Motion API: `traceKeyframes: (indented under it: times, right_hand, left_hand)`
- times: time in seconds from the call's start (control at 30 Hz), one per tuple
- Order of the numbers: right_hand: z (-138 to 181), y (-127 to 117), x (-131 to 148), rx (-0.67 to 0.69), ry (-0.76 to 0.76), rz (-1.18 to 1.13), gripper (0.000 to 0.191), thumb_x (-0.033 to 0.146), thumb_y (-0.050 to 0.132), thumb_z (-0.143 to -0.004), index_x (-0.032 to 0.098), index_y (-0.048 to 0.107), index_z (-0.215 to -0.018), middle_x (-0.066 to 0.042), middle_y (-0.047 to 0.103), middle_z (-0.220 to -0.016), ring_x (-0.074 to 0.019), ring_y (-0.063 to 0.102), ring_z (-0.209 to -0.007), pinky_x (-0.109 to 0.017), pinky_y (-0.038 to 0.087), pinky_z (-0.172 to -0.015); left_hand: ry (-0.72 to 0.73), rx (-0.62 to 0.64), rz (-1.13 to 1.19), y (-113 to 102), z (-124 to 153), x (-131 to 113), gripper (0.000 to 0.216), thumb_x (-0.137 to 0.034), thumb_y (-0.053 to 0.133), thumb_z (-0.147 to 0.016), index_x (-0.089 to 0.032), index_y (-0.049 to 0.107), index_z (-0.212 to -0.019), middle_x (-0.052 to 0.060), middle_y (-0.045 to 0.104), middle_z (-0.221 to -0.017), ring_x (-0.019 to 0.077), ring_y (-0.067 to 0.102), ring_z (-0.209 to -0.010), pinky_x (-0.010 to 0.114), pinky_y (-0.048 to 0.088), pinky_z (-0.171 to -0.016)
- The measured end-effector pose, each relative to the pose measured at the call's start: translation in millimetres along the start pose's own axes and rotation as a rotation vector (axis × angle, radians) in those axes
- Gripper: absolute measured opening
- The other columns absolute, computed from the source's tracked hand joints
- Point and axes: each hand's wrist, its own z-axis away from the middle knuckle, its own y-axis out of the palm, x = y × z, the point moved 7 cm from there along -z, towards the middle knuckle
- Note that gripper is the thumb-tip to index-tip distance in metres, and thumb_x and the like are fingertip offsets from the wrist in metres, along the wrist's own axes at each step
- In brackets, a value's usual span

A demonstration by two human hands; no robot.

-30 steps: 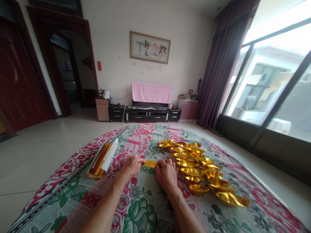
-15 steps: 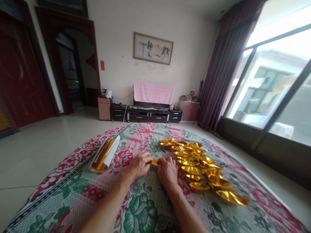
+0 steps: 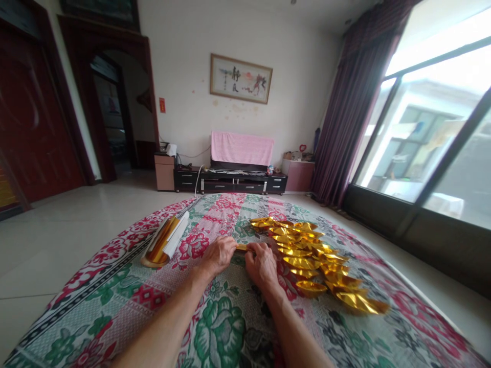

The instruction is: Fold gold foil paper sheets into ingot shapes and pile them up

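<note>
Between my two hands is a narrow folded strip of gold foil paper (image 3: 241, 247), held level just above the patterned cloth (image 3: 220, 327). My left hand (image 3: 219, 254) pinches its left end, and my right hand (image 3: 262, 261) is closed on its right end. The fingers cover both ends, so only the short middle shows. To the right of my right hand lie several folded gold paper ingots (image 3: 303, 263) in uneven rows. A stack of curled gold foil sheets with white backs (image 3: 165, 240) rests on the cloth to the left.
Beyond the cloth-covered surface stands a black TV cabinet (image 3: 233, 185) with a pink towel (image 3: 242, 147) draped over the screen. Purple curtains (image 3: 341, 122) and a large window (image 3: 429, 133) are on the right. A dark red door (image 3: 36, 112) is on the left.
Both hands have moved slightly up and away with the strip. Its visible middle looks narrower now. The ingots and the foil stack stay in place on the cloth.
</note>
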Motion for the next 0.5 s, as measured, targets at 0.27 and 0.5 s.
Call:
traceKeyframes:
  times: [0.27,0.5]
  right_hand:
    - [-4.5,-2.1,-5.6,-0.111,-0.058,-0.280,0.025,0.019,0.043,-0.078,0.018,0.067,-0.086,-0.004,0.063,-0.084,-0.0146,0.058,-0.077,-0.023,0.042,-0.075]
    - [-7.1,-9.2,-8.9,-0.185,-0.021,-0.415,0.024,0.021,0.044,-0.075,0.017,0.067,-0.081,-0.005,0.065,-0.080,-0.0147,0.060,-0.074,-0.024,0.045,-0.073]
  left_hand:
    - [-0.058,-0.093,0.059,-7.9,2.5,2.0,0.028,-0.020,0.035,-0.088,-0.021,0.062,-0.095,0.003,0.061,-0.096,0.0126,0.058,-0.090,0.021,0.043,-0.082]
    - [-0.063,-0.218,0.223,-8.7,1.8,9.1,0.026,-0.025,0.039,-0.087,-0.019,0.063,-0.092,0.004,0.065,-0.090,0.0126,0.060,-0.086,0.022,0.045,-0.081]
